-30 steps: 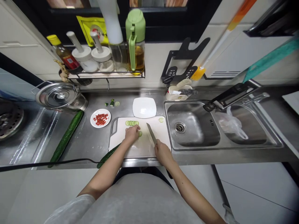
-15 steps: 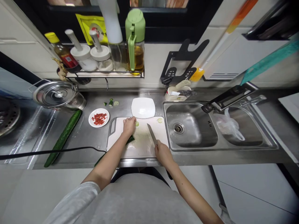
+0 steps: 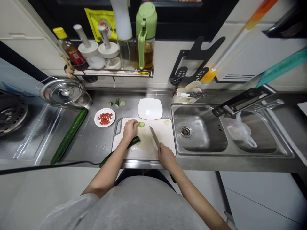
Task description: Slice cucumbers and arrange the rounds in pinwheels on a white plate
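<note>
Knife (image 3: 154,136) in the right hand (image 3: 166,155), fingers wrapped round it, pointing away over the white cutting board (image 3: 151,151). Near the far edge, left hand (image 3: 130,129) with fingers curled at some cucumber slices (image 3: 142,124), cannot tell whether gripping them; cut cucumber (image 3: 136,140) nearer, partly hidden, and white plate (image 3: 150,109) just beyond

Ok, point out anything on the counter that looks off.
One round, pale-green cucumber slice lies alone near the far right corner of the white rectangular cutting board, apart from the round slices by the left hand, so it looks stray.
</note>
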Demonstrator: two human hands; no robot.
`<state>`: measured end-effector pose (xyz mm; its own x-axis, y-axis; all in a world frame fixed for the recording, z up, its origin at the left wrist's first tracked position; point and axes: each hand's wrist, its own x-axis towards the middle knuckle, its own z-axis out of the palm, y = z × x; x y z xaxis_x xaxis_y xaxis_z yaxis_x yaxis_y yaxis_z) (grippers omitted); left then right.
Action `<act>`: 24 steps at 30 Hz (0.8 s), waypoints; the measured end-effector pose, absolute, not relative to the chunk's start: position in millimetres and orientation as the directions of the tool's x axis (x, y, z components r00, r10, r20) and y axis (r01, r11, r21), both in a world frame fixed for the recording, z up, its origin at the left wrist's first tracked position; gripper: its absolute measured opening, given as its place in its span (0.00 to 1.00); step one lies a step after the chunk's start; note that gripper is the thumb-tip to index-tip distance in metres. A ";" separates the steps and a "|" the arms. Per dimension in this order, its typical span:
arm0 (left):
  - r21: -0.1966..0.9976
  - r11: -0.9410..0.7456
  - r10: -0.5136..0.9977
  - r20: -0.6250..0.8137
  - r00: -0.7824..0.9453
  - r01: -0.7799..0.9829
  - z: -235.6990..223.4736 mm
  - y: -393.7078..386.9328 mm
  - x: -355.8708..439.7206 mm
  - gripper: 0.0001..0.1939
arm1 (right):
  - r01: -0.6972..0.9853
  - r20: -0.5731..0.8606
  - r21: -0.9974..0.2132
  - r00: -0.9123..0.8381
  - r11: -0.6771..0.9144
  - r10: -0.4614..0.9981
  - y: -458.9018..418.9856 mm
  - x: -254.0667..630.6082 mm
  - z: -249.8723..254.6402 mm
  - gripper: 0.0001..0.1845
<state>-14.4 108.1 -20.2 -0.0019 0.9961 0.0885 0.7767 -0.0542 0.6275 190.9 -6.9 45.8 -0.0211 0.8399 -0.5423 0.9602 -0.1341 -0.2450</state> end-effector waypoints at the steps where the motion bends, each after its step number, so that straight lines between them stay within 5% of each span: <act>1: 0.649 -0.084 0.994 0.107 0.018 0.756 -18.7 98.6 -18.8 0.07 | 0.959 -0.548 -0.254 -0.034 -0.127 0.836 -7.4 188.1 46.1 0.11; 11: 0.622 -0.320 0.947 0.241 0.214 0.715 -33.0 20.8 -41.6 0.10 | 0.943 -0.544 -0.332 -0.164 -0.031 0.823 -12.6 152.7 51.5 0.15; 24: 0.580 -0.345 0.938 0.233 0.255 0.738 -39.5 18.4 -42.1 0.13 | 0.949 -0.547 -0.317 -0.180 -0.003 0.818 -20.9 136.2 45.8 0.13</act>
<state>-42.1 18.4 -39.5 0.2554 0.9383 0.2331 0.7379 -0.3449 0.5801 136.2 -20.9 45.8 -0.1801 0.8176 -0.5469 0.9485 -0.0029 -0.3167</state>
